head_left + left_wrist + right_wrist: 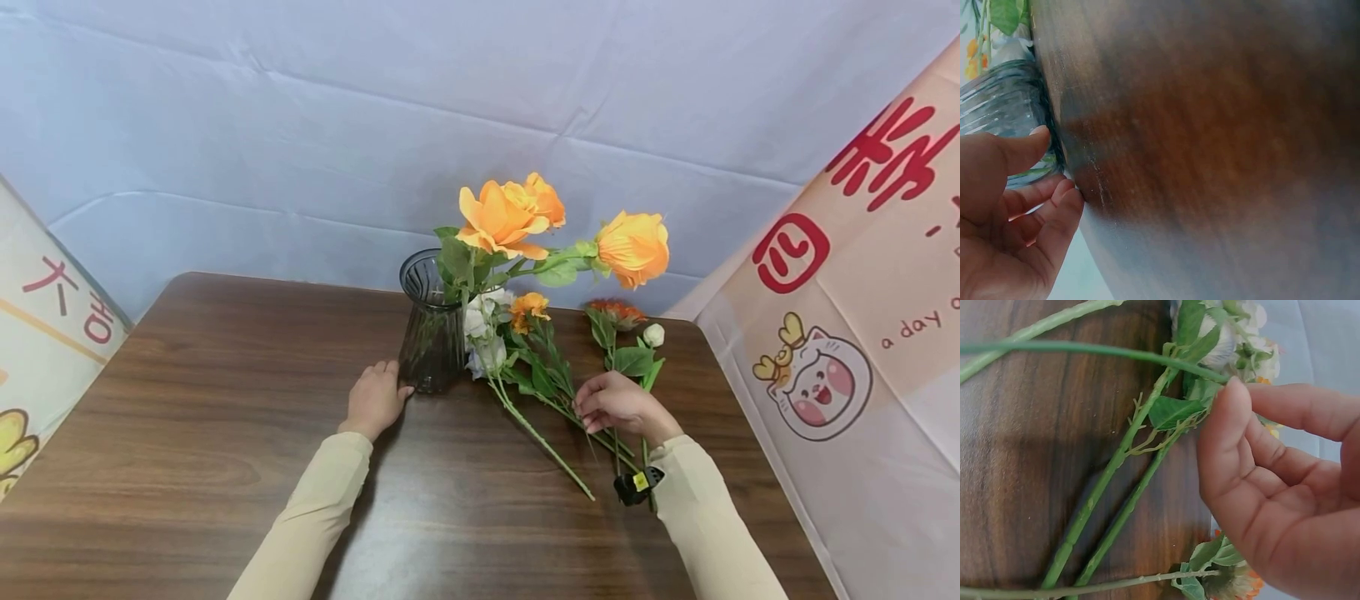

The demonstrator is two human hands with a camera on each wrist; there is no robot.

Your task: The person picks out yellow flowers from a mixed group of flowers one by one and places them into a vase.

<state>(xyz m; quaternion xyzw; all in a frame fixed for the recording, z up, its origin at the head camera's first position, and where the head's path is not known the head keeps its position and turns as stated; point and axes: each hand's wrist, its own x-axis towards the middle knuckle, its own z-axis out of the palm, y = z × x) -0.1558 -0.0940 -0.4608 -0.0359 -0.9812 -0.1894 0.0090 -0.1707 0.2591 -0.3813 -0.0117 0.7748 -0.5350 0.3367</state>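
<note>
A dark ribbed glass vase (pixel 431 346) stands near the table's back edge, several large orange roses (pixel 633 250) rising from it and leaning right. My left hand (pixel 375 400) holds the vase low at its left side, thumb and fingers against the base in the left wrist view. My right hand (pixel 618 406) pinches a thin green flower stem (pixel 1104 347) between thumb and index finger. Toward its upper end, in the head view, is a small orange flower (pixel 529 310) with narrow leaves. Beside the vase lie white flowers (pixel 480 321), their stem pointing toward me.
Right of my right hand lie a red-orange flower (pixel 618 312) and a white bud (pixel 653 335), their stems passing under my wrist. Brown wood tabletop (pixel 225 400) extends to the left. Pale cloth (pixel 300 150) hangs behind, and a printed cloth (pixel 862 317) hangs at right.
</note>
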